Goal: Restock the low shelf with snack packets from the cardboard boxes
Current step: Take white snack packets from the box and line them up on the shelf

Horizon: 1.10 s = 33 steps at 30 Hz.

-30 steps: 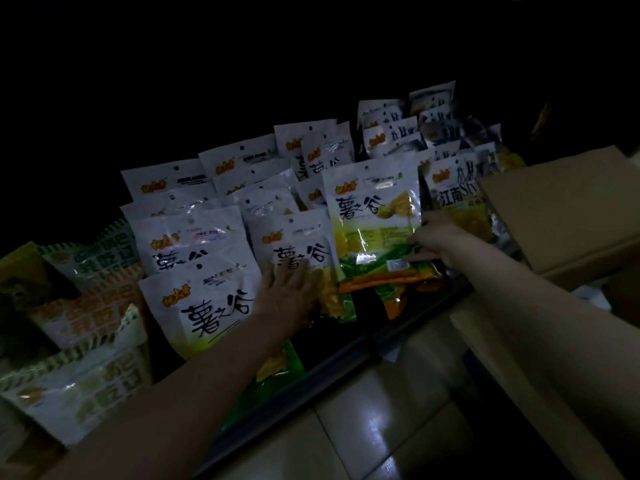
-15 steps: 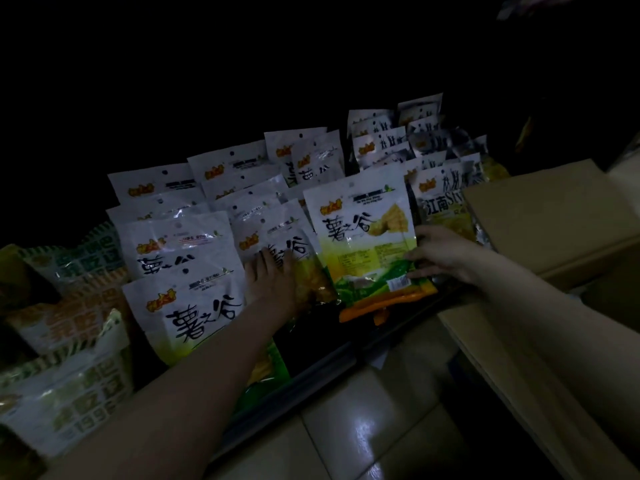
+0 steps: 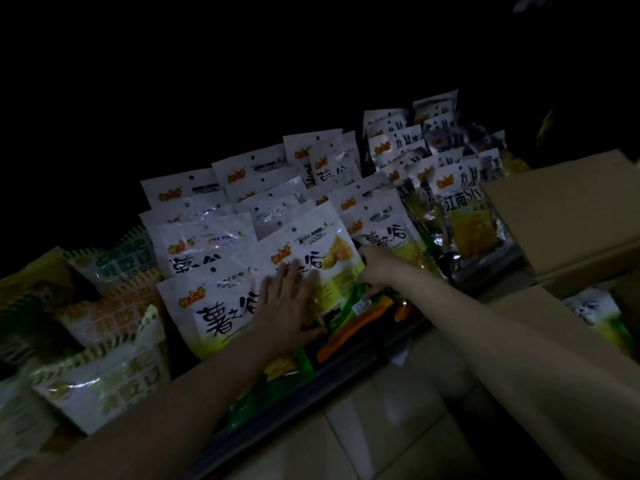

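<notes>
Packet: white-and-green snack packet [image 3: 311, 268] at the low shelf [image 3: 349, 367] front edge, mid-row.
Left hand: left hand [image 3: 287, 303] flat on its face, fingers spread.
Right hand: right hand [image 3: 375, 268] at its right edge; fingers hidden, cannot tell.
Handling: likely light, slippery, crinkly film; take the edges.
Room: dim; cardboard box [image 3: 561, 216] right, glossy tiled floor [image 3: 381, 417].

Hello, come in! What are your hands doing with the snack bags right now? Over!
Left hand flat on the front snack packet. Right hand at that packet's right edge, grip too dark to tell. Cardboard box close on the right, not blocking.
</notes>
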{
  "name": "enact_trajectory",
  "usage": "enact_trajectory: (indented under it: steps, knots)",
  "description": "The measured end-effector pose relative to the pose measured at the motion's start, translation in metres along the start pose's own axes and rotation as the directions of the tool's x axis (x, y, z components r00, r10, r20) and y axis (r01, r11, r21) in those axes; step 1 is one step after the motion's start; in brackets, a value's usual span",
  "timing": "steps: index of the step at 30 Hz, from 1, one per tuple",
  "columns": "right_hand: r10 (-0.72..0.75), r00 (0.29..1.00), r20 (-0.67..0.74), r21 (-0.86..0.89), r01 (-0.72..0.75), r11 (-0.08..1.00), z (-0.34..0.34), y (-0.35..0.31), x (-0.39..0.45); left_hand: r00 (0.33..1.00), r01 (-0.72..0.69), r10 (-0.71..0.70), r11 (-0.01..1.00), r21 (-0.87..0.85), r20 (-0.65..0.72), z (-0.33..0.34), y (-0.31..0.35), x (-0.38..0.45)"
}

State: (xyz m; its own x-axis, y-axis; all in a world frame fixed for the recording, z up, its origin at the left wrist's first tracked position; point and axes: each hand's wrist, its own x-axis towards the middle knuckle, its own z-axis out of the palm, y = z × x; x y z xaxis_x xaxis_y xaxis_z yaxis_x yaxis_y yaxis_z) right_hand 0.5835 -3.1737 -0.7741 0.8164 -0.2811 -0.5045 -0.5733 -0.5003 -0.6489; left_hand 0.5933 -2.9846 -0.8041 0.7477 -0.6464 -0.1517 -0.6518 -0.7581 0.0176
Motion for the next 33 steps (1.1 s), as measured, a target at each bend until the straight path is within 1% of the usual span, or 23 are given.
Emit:
enact_trajectory:
  steps: [3, 5, 7, 10, 11, 14, 16, 18, 19, 21, 23, 24, 26, 27, 28, 29, 30, 31, 32, 33]
  knots:
    - [-0.046, 0.998, 0.034, -0.214, 0.052, 0.975, 0.014, 0.010, -0.005, 0.999, 0.005, -0.006, 0.999, 0.045, 0.035, 0.005, 0.014, 0.005]
    - [-0.066, 0.995, 0.074, -0.264, 0.083, 0.961, 0.021, 0.017, -0.003, 0.999, 0.012, -0.017, 0.986, 0.167, 0.028, 0.006, 0.020, 0.009]
    - [-0.035, 0.993, 0.109, -0.201, 0.057, 0.978, 0.020, 0.018, 0.001, 0.999, 0.020, -0.034, 0.961, 0.278, 0.043, 0.007, 0.023, 0.010]
    - [-0.045, 0.999, 0.006, -0.058, 0.046, 0.997, -0.001, 0.007, -0.002, 0.997, 0.042, -0.060, 0.961, 0.274, 0.057, 0.009, 0.025, 0.008]
    - [-0.063, 0.998, -0.026, -0.032, 0.062, 0.998, -0.012, 0.003, -0.005, 0.997, 0.044, -0.060, 0.965, 0.258, 0.056, 0.008, 0.025, 0.007]
    - [-0.119, 0.987, -0.104, -0.037, 0.116, 0.993, -0.046, -0.003, -0.016, 0.999, 0.050, -0.053, 0.988, 0.146, 0.012, -0.001, 0.031, 0.005]
    - [-0.142, 0.976, -0.165, 0.009, 0.145, 0.989, -0.070, 0.000, -0.026, 0.996, 0.066, -0.061, 0.995, 0.076, -0.068, -0.016, 0.039, 0.008]
    - [-0.185, 0.957, -0.225, 0.026, 0.196, 0.980, -0.096, 0.008, -0.043, 0.983, 0.063, -0.068, 0.997, -0.037, -0.171, -0.032, 0.050, 0.018]
    - [-0.211, 0.942, -0.262, 0.020, 0.224, 0.974, -0.109, 0.016, -0.055, 0.971, 0.050, -0.075, 0.992, -0.115, -0.226, -0.040, 0.058, 0.026]
    - [-0.225, 0.897, -0.380, 0.030, 0.255, 0.966, -0.138, 0.038, -0.079, 0.943, -0.008, -0.081, 0.964, -0.266, -0.324, -0.056, 0.081, 0.046]
    - [-0.196, 0.860, -0.471, 0.108, 0.277, 0.955, -0.167, 0.070, -0.103, 0.927, -0.092, -0.056, 0.924, -0.370, -0.371, -0.071, 0.114, 0.059]
    - [-0.169, 0.856, -0.488, 0.166, 0.281, 0.945, -0.180, 0.086, -0.116, 0.920, -0.142, -0.032, 0.902, -0.407, -0.391, -0.076, 0.135, 0.064]
    - [-0.079, 0.875, -0.478, 0.316, 0.256, 0.914, -0.205, 0.117, -0.139, 0.905, -0.266, 0.055, 0.847, -0.460, -0.423, -0.089, 0.176, 0.067]
    - [-0.021, 0.885, -0.465, 0.379, 0.220, 0.899, -0.214, 0.133, -0.149, 0.891, -0.341, 0.120, 0.814, -0.471, -0.438, -0.095, 0.196, 0.071]
    - [0.035, 0.896, -0.443, 0.402, 0.164, 0.901, -0.221, 0.147, -0.156, 0.877, -0.408, 0.189, 0.780, -0.475, -0.442, -0.100, 0.213, 0.076]
    - [0.078, 0.905, -0.419, 0.366, 0.089, 0.926, -0.225, 0.162, -0.161, 0.871, -0.454, 0.262, 0.753, -0.475, -0.416, -0.105, 0.226, 0.082]
    - [0.119, 0.915, -0.385, 0.279, -0.008, 0.960, -0.226, 0.178, -0.165, 0.868, -0.486, 0.347, 0.738, -0.469, -0.354, -0.110, 0.236, 0.087]
    - [0.148, 0.925, -0.349, 0.175, -0.091, 0.980, -0.225, 0.196, -0.166, 0.862, -0.507, 0.438, 0.729, -0.460, -0.257, -0.113, 0.243, 0.092]
    - [0.171, 0.934, -0.312, 0.075, -0.155, 0.985, -0.223, 0.212, -0.166, 0.838, -0.528, 0.529, 0.725, -0.442, -0.134, -0.113, 0.247, 0.095]
    - [0.186, 0.940, -0.285, -0.021, -0.200, 0.980, -0.220, 0.228, -0.163, 0.800, -0.552, 0.599, 0.731, -0.401, -0.010, -0.112, 0.248, 0.096]
